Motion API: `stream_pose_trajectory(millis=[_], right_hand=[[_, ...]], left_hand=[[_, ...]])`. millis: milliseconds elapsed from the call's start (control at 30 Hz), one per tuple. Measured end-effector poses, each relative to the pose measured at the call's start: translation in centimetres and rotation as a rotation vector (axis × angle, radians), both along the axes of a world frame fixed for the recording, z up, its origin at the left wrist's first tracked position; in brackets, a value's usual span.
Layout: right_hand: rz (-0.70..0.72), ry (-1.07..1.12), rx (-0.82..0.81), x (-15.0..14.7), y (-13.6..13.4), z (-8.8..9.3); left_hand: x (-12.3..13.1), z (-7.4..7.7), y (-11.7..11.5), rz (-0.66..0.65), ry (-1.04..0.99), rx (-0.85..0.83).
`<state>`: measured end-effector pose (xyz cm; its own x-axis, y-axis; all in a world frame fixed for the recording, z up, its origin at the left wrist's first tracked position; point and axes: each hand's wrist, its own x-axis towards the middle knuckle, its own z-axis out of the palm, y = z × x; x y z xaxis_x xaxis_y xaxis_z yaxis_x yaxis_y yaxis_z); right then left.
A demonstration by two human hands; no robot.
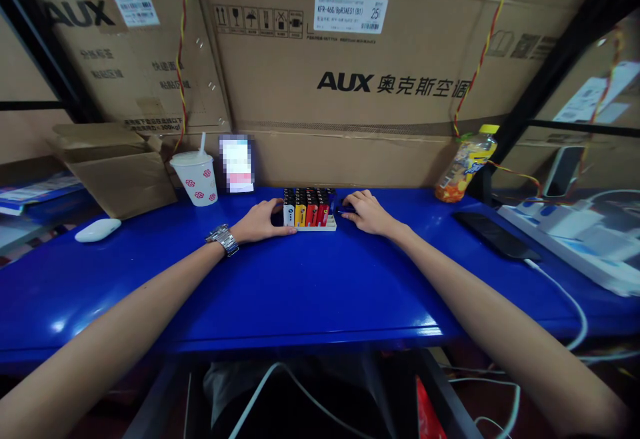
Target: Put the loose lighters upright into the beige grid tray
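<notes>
A small white tray stands on the blue table, with rows of upright lighters in it. Their fronts are white, yellow and red, and the tops are black. Some slots at the tray's right end show bare. My left hand grips the tray's left end, thumb along the front edge and fingers around the side. Just right of the tray, my right hand is closed in a pinch on a dark blue lighter, partly hidden by the fingers.
Behind the tray stand a paper cup with a straw and a lit phone. At left are a white case and an open carton. At right are a drink bottle, a black phone on a cable, and a power strip.
</notes>
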<state>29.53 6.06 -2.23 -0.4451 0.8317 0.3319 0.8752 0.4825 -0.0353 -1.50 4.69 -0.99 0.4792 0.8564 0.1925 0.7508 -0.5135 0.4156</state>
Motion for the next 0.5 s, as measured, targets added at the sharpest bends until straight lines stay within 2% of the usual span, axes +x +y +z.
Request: stream_pose_trajectory(millis=[167, 233, 367, 500], right_hand=[[-0.042, 0.327, 0.038, -0.5, -0.5, 0.6], [-0.008, 0.480, 0.045, -0.6, -0.6, 0.7], [0.019, 0.614, 0.096, -0.9, -0.6, 0.8], [0.000, 0.864, -0.046, -1.5, -0.9, 1.0]], left_hand=[[0.0, 0.0, 0.0, -0.013, -0.006, 0.003], [0.0, 0.0, 0.0, -0.013, -0.004, 0.009], [-0.1, 0.0, 0.1, -0.012, -0.005, 0.016], [-0.1, -0.1, 0.1, -0.017, -0.006, 0.017]])
